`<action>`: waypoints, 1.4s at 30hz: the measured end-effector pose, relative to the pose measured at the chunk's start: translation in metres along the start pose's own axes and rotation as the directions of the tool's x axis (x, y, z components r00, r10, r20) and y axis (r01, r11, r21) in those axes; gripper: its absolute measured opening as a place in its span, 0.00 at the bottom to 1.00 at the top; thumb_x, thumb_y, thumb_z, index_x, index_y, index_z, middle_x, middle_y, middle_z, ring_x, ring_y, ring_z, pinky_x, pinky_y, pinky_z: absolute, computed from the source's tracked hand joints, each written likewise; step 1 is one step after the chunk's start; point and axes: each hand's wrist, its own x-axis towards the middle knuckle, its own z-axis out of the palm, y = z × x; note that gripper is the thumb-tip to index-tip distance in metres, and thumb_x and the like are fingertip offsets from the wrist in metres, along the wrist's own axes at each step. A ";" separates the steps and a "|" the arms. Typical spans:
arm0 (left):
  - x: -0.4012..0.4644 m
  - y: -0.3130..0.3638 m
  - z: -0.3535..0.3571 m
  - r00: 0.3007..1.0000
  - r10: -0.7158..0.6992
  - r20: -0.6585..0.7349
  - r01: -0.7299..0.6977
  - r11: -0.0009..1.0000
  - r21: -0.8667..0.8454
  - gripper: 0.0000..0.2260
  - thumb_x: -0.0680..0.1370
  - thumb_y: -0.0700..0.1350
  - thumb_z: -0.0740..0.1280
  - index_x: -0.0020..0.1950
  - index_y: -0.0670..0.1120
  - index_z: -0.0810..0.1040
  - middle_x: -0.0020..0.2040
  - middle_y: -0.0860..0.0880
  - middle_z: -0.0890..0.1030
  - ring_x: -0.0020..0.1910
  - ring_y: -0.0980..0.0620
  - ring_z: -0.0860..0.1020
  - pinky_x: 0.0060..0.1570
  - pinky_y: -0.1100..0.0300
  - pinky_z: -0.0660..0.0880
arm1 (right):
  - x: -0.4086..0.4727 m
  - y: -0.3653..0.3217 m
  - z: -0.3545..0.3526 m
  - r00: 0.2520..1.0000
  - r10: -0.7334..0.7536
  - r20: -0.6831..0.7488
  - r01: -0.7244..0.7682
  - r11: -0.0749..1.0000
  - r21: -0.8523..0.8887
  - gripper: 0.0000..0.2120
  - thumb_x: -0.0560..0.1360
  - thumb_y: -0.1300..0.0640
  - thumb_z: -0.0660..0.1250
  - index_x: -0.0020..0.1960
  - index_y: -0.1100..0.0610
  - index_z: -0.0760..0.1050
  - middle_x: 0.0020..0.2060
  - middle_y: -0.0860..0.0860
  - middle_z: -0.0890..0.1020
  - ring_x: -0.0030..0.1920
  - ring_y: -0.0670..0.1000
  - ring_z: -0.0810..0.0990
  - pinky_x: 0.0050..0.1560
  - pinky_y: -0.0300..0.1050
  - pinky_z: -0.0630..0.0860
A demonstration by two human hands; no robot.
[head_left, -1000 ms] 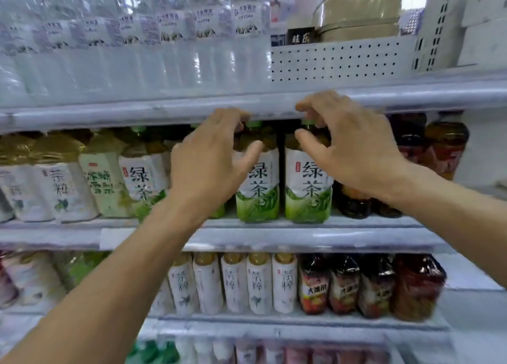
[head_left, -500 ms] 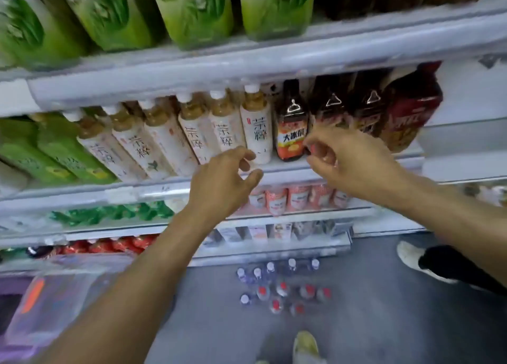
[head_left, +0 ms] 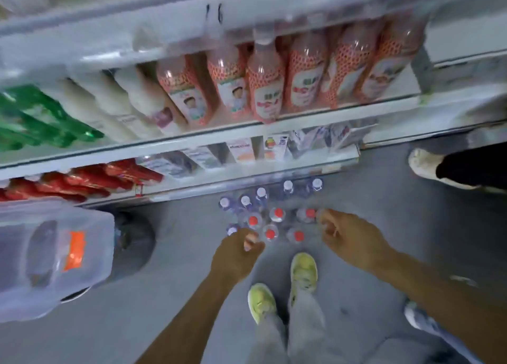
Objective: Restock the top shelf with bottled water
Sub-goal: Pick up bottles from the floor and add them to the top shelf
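View's dropped a lot since half a second back: the tea shelves are gone off the top, and the water bottles on the floor, which were tiny at the bottom before, now sit mid-frame with both hands right down at them instead of up by the shelf edge.

The bottles are a loose cluster standing upright on the grey floor, just in front of the bottom shelf. Red caps on the ones nearer the person, white caps on the row nearer the shelf.

Left hand is at the near-left edge of the cluster, fingers curled in toward the thumb. It's blurry, so I can't tell if it's actually pinching a cap or just closing above it. Right hand is at the near-right edge of the cluster, fingers curled too, fingertips right by a red-capped bottle; can't tell if there's contact either.

The person's yellow-green shoes are just behind the cluster. A clear plastic bin with an orange patch sits well to the left of the bottles. Someone else's pale shoe is off to the right, near the shelf's end. Pink-labelled bottles fill the shelf higher up.
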 end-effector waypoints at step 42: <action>-0.053 0.060 -0.046 0.886 0.449 -0.114 -0.419 0.882 0.216 0.14 0.66 0.50 0.75 0.50 0.58 0.83 0.47 0.56 0.82 0.49 0.51 0.80 0.48 0.57 0.75 | -0.056 -0.009 -0.032 0.919 -0.193 -0.345 0.254 0.957 0.141 0.13 0.72 0.54 0.73 0.55 0.52 0.75 0.41 0.43 0.78 0.37 0.42 0.73 0.37 0.32 0.66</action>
